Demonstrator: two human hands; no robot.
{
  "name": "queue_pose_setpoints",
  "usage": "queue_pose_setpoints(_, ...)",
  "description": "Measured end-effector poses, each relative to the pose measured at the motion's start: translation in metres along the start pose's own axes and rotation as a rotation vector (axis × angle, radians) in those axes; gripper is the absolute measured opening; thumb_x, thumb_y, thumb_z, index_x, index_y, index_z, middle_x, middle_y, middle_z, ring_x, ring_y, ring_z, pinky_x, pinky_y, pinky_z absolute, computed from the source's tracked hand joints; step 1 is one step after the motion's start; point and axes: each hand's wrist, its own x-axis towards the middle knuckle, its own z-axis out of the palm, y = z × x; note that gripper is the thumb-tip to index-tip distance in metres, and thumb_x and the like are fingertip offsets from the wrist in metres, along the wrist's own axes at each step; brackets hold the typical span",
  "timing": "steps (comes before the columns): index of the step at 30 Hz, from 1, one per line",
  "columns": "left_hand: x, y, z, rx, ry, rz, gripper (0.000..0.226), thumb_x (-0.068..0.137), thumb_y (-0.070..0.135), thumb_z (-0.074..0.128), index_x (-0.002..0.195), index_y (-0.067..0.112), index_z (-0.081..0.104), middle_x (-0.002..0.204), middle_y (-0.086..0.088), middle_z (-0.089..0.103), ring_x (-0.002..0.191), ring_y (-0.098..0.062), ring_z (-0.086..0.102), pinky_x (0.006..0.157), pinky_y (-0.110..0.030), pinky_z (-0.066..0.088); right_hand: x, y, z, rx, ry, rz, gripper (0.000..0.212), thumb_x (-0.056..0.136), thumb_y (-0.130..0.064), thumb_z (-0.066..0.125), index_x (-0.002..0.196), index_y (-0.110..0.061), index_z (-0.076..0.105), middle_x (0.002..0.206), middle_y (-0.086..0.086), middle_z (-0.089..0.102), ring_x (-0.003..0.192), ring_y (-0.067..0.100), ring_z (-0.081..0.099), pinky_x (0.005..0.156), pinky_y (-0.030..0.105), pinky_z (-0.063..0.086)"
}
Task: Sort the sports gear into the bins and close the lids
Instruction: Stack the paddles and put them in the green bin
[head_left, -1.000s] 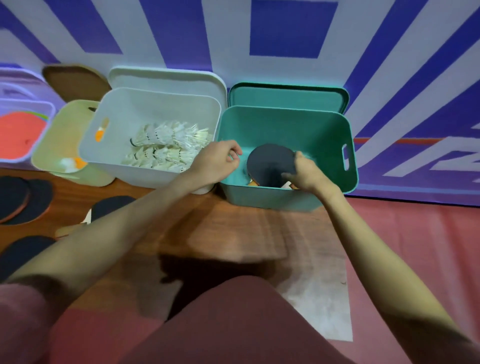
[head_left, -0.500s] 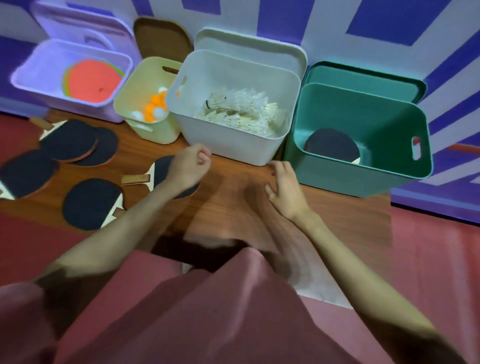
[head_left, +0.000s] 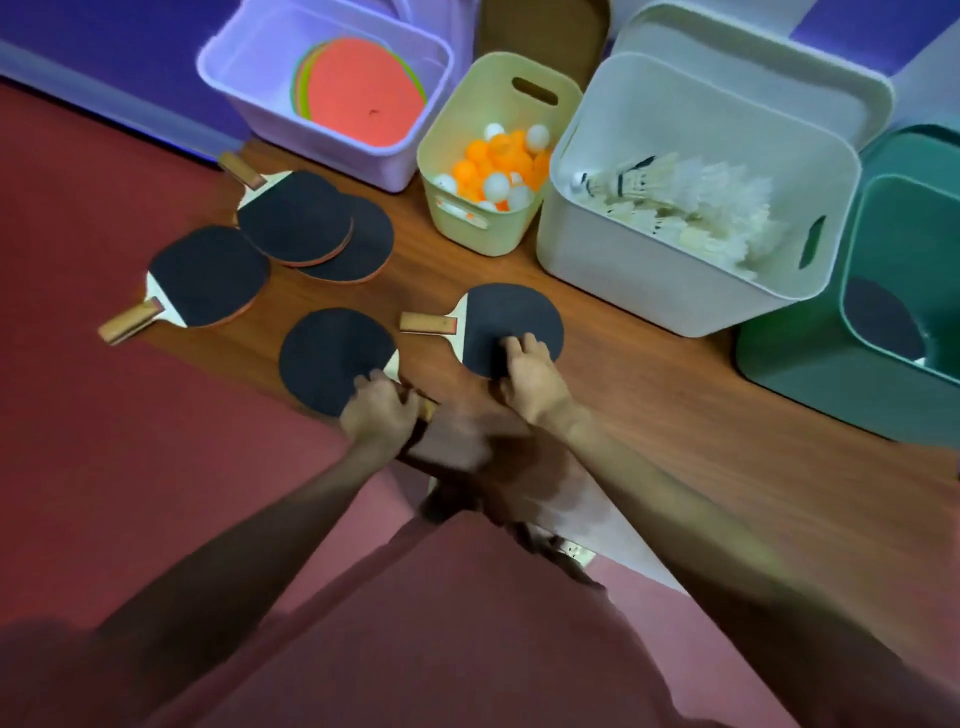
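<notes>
The left hand (head_left: 376, 410) is closed on one paddle's (head_left: 335, 358) handle; the right hand's (head_left: 527, 371) grip, fingers flat, presses another paddle (head_left: 511, 325), which could be slid along the floor (head_left: 675, 415), not lifted.

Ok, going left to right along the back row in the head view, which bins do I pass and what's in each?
Purple bin with flat coloured discs → yellow bin with balls → white bin with shuttlecocks → green bin with one paddle.
</notes>
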Motion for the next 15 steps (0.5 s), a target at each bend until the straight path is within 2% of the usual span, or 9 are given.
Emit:
queue_pose_setpoints(3,0.004,-0.003,0.0,-0.074,-0.048,-0.005,0.036,0.089,0.037,0.059,0.1,0.003,0.063,0.105,-0.017,0.066,0.099,-0.035,0.063,0.071,-0.034,0.045,0.038,-0.025,0.005,-0.085,0.001,-0.059,0.054,0.09,-0.011,0.052,0.14,-0.006,0.033,0.136,0.014,0.037,0.115,0.036,0.039,0.091,0.045,0.04)
queue_pose_setpoints(6,0.006,-0.005,0.002,-0.103,-0.075,0.016,0.033,0.088,0.038,0.059,0.091,0.006,0.066,0.096,-0.013,0.07,0.091,-0.032,0.066,0.065,-0.03,0.043,0.066,-0.04,0.015,-0.182,-0.005,-0.123,0.054,0.096,-0.021,0.044,0.146,-0.012,0.027,0.148,0.006,0.031,0.115,0.035,0.038,0.089,0.045,0.041)
queue_pose_setpoints(10,0.01,-0.005,0.002,-0.081,-0.09,0.013,0.034,0.088,0.042,0.058,0.087,0.009,0.065,0.092,-0.01,0.07,0.086,-0.03,0.066,0.062,-0.028,0.041,0.077,-0.05,0.027,-0.305,-0.051,-0.145,0.069,0.086,-0.014,0.051,0.149,-0.016,0.023,0.148,0.003,0.031,0.114,0.034,0.036,0.092,0.039,0.037)
queue_pose_setpoints(12,0.011,-0.006,0.005,-0.12,-0.101,-0.003,0.033,0.086,0.042,0.059,0.089,0.009,0.065,0.093,-0.011,0.069,0.09,-0.032,0.066,0.066,-0.031,0.046,0.074,-0.053,0.029,-0.284,-0.046,-0.153,0.069,0.081,-0.013,0.056,0.145,-0.016,0.029,0.144,0.006,0.033,0.113,0.033,0.036,0.093,0.039,0.036)
queue_pose_setpoints(15,0.009,-0.01,0.014,-0.246,-0.166,-0.087,0.038,0.084,0.04,0.058,0.099,0.006,0.065,0.102,-0.013,0.068,0.098,-0.033,0.064,0.078,-0.035,0.051,0.062,-0.052,0.033,-0.292,-0.059,-0.164,0.067,0.077,-0.015,0.063,0.139,-0.02,0.038,0.141,0.014,0.027,0.117,0.034,0.033,0.095,0.04,0.036)
